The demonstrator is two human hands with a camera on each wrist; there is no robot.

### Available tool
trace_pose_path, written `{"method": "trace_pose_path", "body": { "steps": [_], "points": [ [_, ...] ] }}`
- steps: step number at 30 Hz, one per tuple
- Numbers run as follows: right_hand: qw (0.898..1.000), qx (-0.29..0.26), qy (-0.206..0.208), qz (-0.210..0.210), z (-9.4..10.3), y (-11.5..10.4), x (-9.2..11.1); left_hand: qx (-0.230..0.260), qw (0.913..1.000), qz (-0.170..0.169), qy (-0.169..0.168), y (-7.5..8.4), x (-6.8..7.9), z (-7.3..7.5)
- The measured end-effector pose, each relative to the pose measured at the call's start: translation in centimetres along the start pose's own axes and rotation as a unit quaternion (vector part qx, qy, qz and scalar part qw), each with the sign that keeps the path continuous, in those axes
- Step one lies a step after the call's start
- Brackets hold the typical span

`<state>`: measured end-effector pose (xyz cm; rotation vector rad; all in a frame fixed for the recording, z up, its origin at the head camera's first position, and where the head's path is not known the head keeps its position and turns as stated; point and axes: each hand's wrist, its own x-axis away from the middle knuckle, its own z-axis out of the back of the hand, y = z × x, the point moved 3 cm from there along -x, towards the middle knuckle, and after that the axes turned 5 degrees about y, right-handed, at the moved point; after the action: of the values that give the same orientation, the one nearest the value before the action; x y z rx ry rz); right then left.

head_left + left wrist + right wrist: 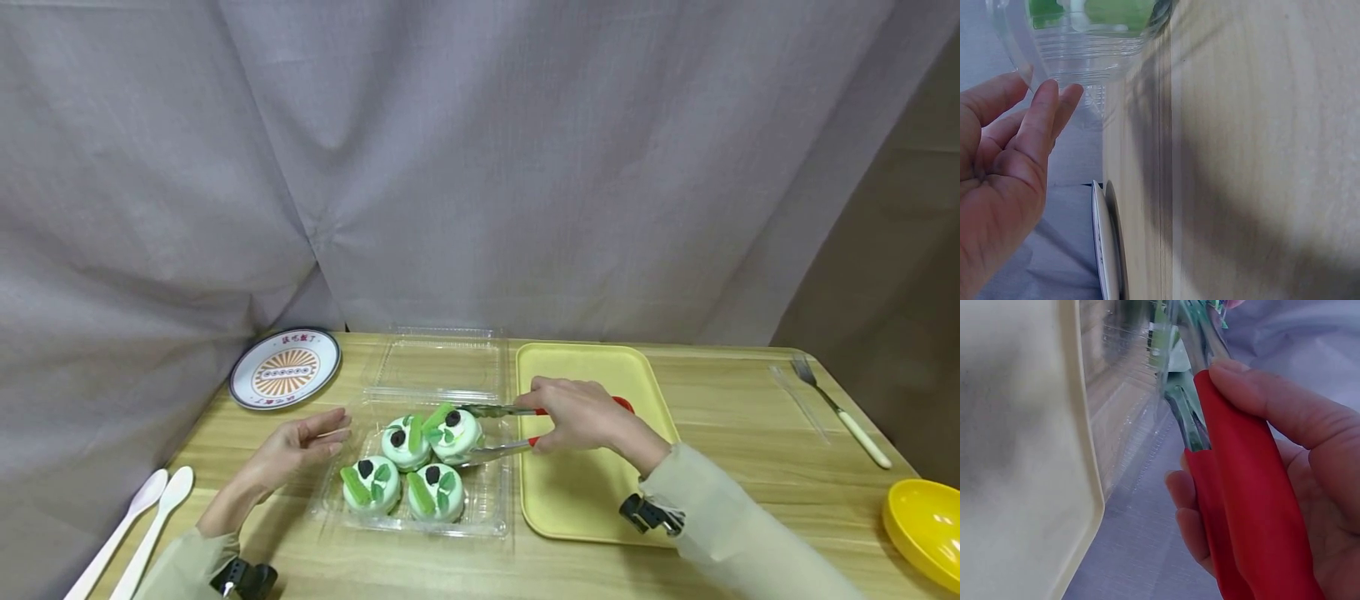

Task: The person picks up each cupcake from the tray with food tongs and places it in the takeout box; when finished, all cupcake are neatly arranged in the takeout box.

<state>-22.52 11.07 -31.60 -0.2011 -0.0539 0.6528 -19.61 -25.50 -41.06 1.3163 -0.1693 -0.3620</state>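
Observation:
Red-handled metal tongs (1235, 487) are gripped by my right hand (581, 412), thumb on one handle and fingers on the other. Their metal arms reach left, one on each side of a pale green cake (459, 433) topped with a dark berry and green pieces. This cake sits at the back right of several similar ones in a clear plastic box (487, 504) with its lid laid back. At the box's left side is my left hand (288, 454), fingers extended and thumb apart. In the left wrist view its fingertips (1047, 90) are right at the box's rim.
A yellow tray (592, 517) lies right of the box, partly under my right hand. A round plate (315, 379) stands back left, two white spoons (161, 521) front left. Farther right are a fork (858, 433), a thin clear strip (798, 402) and a yellow bowl (926, 533).

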Motion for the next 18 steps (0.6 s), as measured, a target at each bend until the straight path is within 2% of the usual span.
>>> {"method": "trace_pose_path", "body": {
  "steps": [18],
  "points": [
    [1.0,0.002,-0.014,-0.009,0.14,-0.17,-0.06,0.005,1.0,0.0,-0.002,-0.05,0.01,-0.04]
  ]
}}
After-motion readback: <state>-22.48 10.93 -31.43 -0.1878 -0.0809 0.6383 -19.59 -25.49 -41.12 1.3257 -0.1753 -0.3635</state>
